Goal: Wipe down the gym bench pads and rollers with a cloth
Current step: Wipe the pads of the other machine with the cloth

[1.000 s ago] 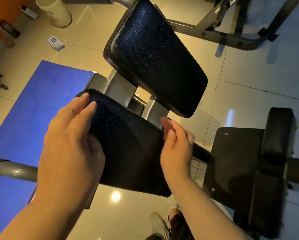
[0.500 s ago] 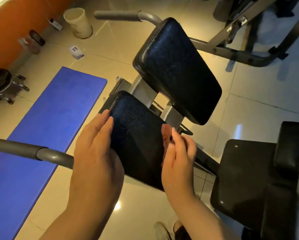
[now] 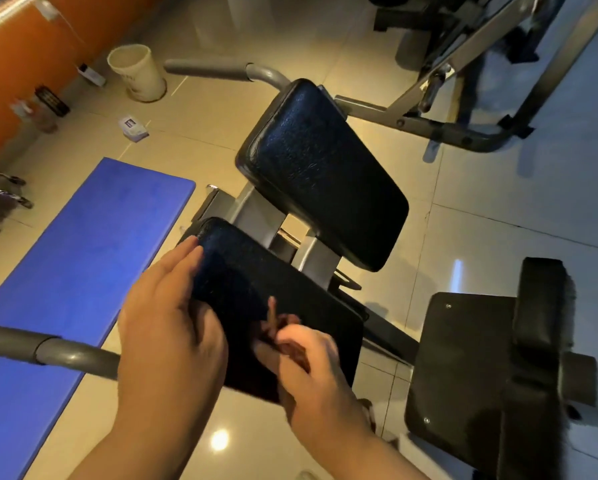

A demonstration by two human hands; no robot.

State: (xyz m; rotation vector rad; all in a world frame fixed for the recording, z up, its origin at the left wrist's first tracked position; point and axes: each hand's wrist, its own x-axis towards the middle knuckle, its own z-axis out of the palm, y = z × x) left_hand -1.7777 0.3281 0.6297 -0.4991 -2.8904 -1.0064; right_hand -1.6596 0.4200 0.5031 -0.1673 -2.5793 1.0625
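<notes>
The bench has two black padded cushions. The upper pad (image 3: 318, 174) tilts away from me; the lower pad (image 3: 256, 265) lies right under my hands. My left hand (image 3: 166, 323) rests with straight fingers along the lower pad's left edge. On the pad's near half, my right hand (image 3: 308, 362) is blurred, its fingers partly curled. I cannot make out a cloth against the dark pad. A black roller (image 3: 536, 341) sits on a flat black plate (image 3: 463, 368) at the right.
A grey handle bar (image 3: 65, 355) crosses under my left wrist, and another (image 3: 214, 69) sticks out behind the upper pad. A blue mat (image 3: 83, 254) lies on the tiled floor at left. A white bucket (image 3: 138, 72), a small box (image 3: 133, 126) and another machine's frame (image 3: 446, 98) stand beyond.
My right hand has moved from the lower pad's right edge onto its surface, and its fingers have curled. The left hand stays on the left edge. The view has pulled back.
</notes>
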